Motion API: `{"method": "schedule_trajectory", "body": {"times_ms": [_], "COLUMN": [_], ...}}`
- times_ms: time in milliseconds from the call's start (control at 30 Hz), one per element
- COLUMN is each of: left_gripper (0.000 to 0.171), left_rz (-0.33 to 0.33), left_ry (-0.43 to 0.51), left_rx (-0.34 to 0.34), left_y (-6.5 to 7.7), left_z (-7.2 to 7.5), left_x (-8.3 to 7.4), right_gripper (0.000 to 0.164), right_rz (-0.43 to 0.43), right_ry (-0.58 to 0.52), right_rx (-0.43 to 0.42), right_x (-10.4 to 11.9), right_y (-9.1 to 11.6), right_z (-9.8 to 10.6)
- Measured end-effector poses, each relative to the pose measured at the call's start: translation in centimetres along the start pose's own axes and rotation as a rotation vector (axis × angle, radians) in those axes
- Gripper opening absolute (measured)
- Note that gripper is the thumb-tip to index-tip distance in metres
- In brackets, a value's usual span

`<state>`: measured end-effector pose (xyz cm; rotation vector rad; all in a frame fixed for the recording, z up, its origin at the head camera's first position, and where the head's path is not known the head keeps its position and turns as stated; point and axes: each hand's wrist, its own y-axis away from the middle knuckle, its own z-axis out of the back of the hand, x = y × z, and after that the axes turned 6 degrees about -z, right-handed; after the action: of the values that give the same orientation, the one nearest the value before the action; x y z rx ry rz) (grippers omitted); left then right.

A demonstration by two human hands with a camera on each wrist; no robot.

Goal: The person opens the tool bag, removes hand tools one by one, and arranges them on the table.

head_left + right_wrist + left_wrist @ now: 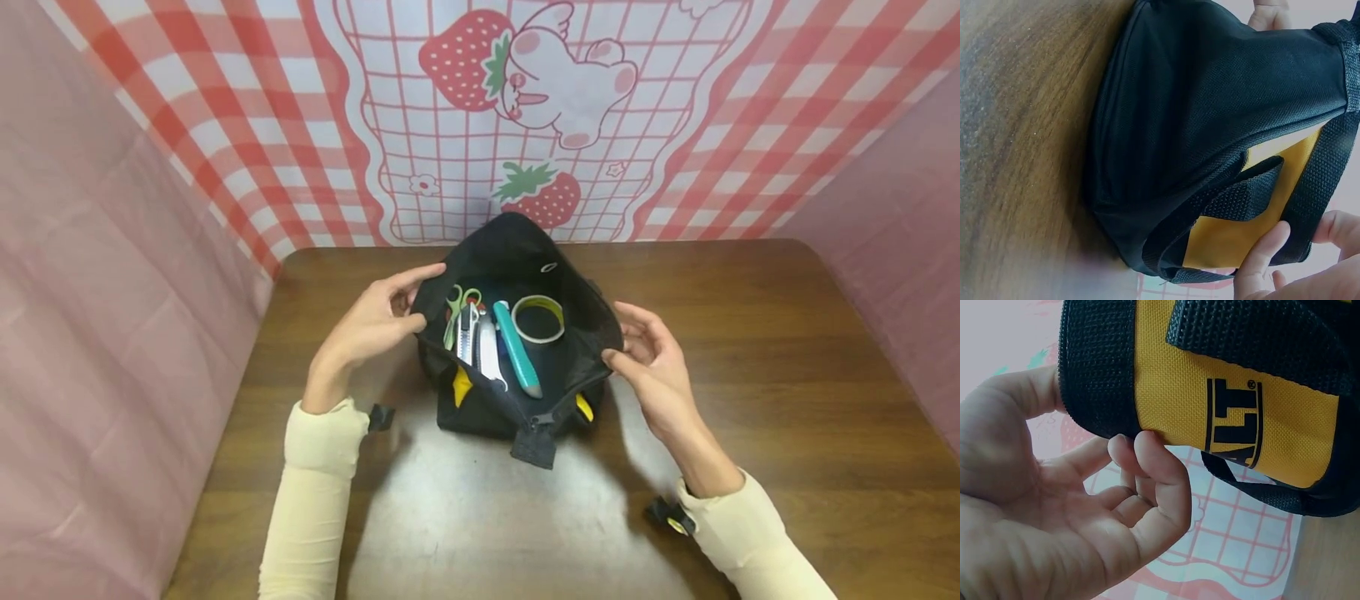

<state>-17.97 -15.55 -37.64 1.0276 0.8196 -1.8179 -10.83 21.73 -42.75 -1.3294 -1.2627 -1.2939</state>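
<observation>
A black-and-yellow fabric tool bag (480, 417) stands on the table with its mouth spread wide. At its left rim, my left hand (367, 321) grips the black edge between thumb and fingers. The right hand (658, 375) pinches the opposite rim; in the right wrist view, a fingertip touches the yellow panel (1213, 244). Inside lie green-handled scissors (452, 310), a silver snap-off cutter (465, 333), a white-handled tool (489, 350), a teal cutter (517, 350) and a tape roll (556, 308). Part of the lettering on the yellow side (1179, 381) shows in the left wrist view.
The wooden table (750, 375) extends around the bag. Behind it hangs a red-and-white checked cloth (277, 125) with strawberries. Pink curtains (97, 333) flank both sides. A black zipper tab (534, 446) hangs at the bag's front.
</observation>
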Motion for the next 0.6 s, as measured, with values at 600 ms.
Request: {"method": "schedule_trajectory", "body": {"times_ms": [600], "left_gripper": [0.077], "left_rz": [-0.089], "left_ry": [-0.012], "left_rx": [0.145], "left_y": [-0.1], "left_z": [0.4], "left_x": [0.8], "right_gripper": [0.062], "right_rz": [0.223], "right_ry": [0.001], "right_rx": [-0.031], "right_x": [1.4], "right_y": [-1.1], "right_z": [-1.6]}}
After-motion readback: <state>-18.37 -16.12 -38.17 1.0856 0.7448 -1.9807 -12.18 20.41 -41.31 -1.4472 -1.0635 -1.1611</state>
